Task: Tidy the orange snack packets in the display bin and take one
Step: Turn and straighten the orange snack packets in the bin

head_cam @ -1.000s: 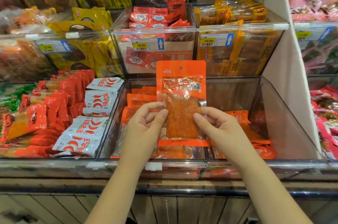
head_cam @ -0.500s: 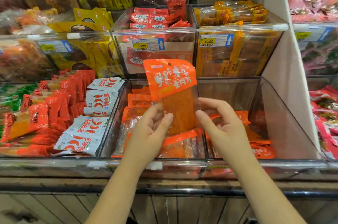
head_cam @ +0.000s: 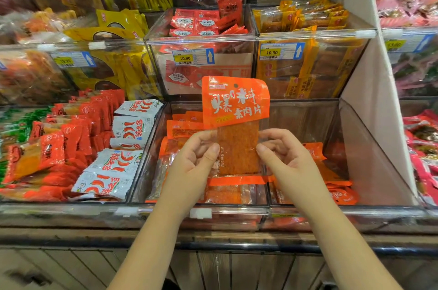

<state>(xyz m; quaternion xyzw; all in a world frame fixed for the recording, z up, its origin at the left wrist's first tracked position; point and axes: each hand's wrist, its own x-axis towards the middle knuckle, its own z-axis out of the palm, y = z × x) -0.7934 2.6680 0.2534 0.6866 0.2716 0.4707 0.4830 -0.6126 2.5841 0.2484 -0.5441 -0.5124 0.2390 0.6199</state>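
A person is holding one orange packet point(head_cam: 235, 124) up above the display bin point(head_cam: 369, 147), over the middle of it and clear of the loose packets point(head_cam: 184, 127) lying inside. The left hand point(head_cam: 192, 164) is pinching the packet's left edge and the right hand point(head_cam: 291, 161) is pinching its right edge. Each grip is clenched on the clear plastic, thumb in front and fingers behind. Holding it by the two side edges is keeping the floppy film flat and the print uncovered, probably so the label can be checked before it is taken.

The packet's long axis is standing close to upright. Its orange printed header is pointing up toward the shelf behind the bin, and its clear window with the orange slab is hanging toward the bin's front rim. The printed face is turned toward the person.

Left of the bin, white chilli packets point(head_cam: 132, 124) are lying stacked.
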